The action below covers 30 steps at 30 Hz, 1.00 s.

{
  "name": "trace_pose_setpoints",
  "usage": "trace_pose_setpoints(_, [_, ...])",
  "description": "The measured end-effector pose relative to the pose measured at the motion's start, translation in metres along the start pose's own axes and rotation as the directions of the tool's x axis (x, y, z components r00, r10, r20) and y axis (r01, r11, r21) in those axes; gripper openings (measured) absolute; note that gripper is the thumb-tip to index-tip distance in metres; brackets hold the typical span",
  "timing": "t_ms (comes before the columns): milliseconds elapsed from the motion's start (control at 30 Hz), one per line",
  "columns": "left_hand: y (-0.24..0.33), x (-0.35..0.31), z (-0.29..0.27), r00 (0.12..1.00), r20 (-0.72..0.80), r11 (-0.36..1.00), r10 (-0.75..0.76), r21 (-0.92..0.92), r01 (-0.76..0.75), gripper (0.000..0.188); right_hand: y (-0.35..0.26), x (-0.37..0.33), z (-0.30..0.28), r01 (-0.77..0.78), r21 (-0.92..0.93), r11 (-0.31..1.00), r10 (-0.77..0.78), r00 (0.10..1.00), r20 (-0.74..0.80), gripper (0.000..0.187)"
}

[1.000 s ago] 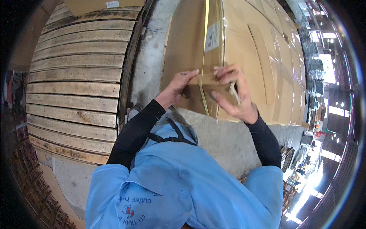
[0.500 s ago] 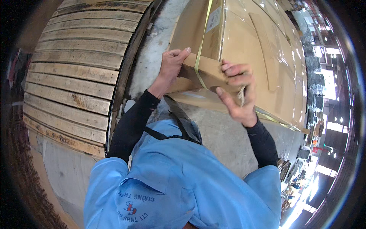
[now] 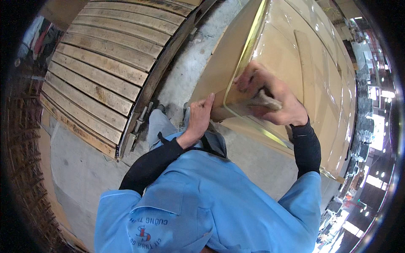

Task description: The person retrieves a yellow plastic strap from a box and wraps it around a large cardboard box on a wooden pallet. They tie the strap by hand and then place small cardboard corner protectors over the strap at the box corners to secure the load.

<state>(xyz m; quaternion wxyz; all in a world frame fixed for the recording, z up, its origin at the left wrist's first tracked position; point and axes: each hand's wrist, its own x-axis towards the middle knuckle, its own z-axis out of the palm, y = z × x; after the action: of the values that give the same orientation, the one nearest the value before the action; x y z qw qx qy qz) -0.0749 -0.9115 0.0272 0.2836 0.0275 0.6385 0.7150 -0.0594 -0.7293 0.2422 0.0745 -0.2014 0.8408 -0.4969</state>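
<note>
My left hand (image 3: 199,118) grips the near left end of a folded cardboard strip (image 3: 219,103), its thumb pressed along the top edge. The strip lies across the corner of a large cardboard carton (image 3: 282,50), under a yellow-green packing strap (image 3: 249,42). My right hand (image 3: 284,101) is curled over the strip's right part, on the other side of the strap. A pale, crumpled, rope-like bit (image 3: 269,101) shows within that hand; its kind is unclear. The right fingers are partly blurred and hide that end of the strip.
A slatted wooden pallet (image 3: 105,63) lies to the left, with a strip of concrete floor (image 3: 181,63) between it and the carton. Clear film covers the carton, and a flat cardboard strip (image 3: 304,63) lies on it. Several stacked goods stand at the far right.
My right hand has gone from half-spread fingers to curling over the cardboard strip. My left hand has come lower and nearer to me. The view has shifted, with pallet and carton turned slightly.
</note>
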Motion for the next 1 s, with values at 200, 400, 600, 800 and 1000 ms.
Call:
trace_pose_setpoints(200, [0.032, 0.013, -0.020, 0.964, 0.245, 0.773, 0.105, 0.589, -0.234, 0.076, -0.006, 0.005, -0.009, 0.050, -0.116, 0.992, -0.036, 0.992, 0.119, 0.030])
trace_pose_setpoints(400, [0.071, 0.044, -0.037, 0.518, 0.604, 0.762, -0.607, 0.254, 0.596, 0.059, -0.023, 0.009, -0.013, -0.082, -0.009, 0.997, 0.082, 0.991, 0.110, 0.041])
trace_pose_setpoints(600, [0.080, 0.061, -0.017, 0.179, 0.901, 0.339, -0.396, -0.037, 0.940, 0.062, -0.054, 0.042, -0.023, -0.284, 0.206, 0.936, 0.337, 0.892, -0.300, 0.060])
trace_pose_setpoints(800, [0.094, 0.078, -0.006, 0.178, 0.865, 0.200, -0.470, -0.092, 0.975, 0.058, -0.046, 0.076, 0.006, -0.514, -0.426, 0.744, 0.456, 0.858, -0.237, 0.043])
trace_pose_setpoints(1000, [0.027, 0.124, -0.016, 0.144, 0.785, 0.120, -0.602, -0.090, 0.989, 0.055, 0.010, 0.096, 0.040, -0.488, -0.690, 0.535, 0.465, 0.852, -0.242, 0.039])
